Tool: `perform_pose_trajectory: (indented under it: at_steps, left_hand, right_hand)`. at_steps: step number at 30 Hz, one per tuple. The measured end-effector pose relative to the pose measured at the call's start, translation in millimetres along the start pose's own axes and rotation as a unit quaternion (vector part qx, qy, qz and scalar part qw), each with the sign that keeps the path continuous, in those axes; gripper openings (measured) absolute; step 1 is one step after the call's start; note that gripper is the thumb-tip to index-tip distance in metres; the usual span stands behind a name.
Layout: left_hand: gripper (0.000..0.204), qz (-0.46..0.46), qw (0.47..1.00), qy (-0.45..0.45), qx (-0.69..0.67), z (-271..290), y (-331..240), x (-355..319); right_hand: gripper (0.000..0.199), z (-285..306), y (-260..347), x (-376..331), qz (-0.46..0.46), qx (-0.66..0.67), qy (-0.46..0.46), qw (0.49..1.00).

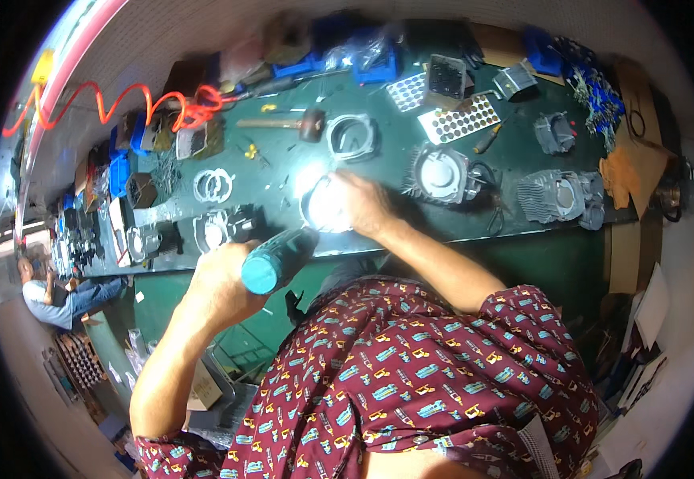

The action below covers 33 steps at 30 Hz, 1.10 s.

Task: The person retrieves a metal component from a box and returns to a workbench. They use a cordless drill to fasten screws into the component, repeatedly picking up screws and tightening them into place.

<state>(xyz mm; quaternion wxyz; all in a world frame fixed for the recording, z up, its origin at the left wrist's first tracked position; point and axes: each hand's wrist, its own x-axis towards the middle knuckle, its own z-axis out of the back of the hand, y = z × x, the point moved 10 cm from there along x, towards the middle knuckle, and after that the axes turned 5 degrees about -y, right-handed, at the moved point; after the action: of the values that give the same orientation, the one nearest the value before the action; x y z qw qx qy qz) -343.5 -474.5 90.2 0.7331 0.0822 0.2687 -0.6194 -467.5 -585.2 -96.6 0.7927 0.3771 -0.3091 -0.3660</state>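
My left hand [223, 279] is wrapped round a teal, round-ended power tool [271, 263], whose front points toward a bright metal ring-shaped casting [315, 209] at the bench's near edge. Glare washes out most of that casting, and the tool's tip is lost against it. My right hand [363, 203] grips the casting's right side with curled fingers. Just beyond it lies another grey ring-shaped casting [351, 137]. Left of my hands sits a grey engine part [217, 230], partly behind my left hand.
On the green bench [275, 180] are a mallet [311, 125], finned engine castings [550, 198], a round-faced casting [440, 174], flat rings [213, 185], a white hole-patterned sheet [460, 120] and a screwdriver [487, 139]. An orange coiled hose [151, 104] hangs at left. Another person [51, 299] sits far left.
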Motion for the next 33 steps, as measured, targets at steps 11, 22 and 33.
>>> perform_pose_trajectory:
  at_steps: [11,22,33]
  left_hand:
    - [0.035,-0.030,0.982,-0.051,-0.178,10,-15,-26]
    - [0.075,0.051,0.964,-0.084,-0.245,-7,73,-70]
    - [0.048,0.185,0.929,-0.191,-0.259,-41,94,-79]
  right_hand:
    - [0.058,-16,12,-6,-0.014,-0.047,0.063,0.997]
    - [0.051,-16,18,-6,-0.006,-0.005,0.038,0.999]
    - [0.011,247,-63,-33,-0.176,0.089,-0.409,0.891]
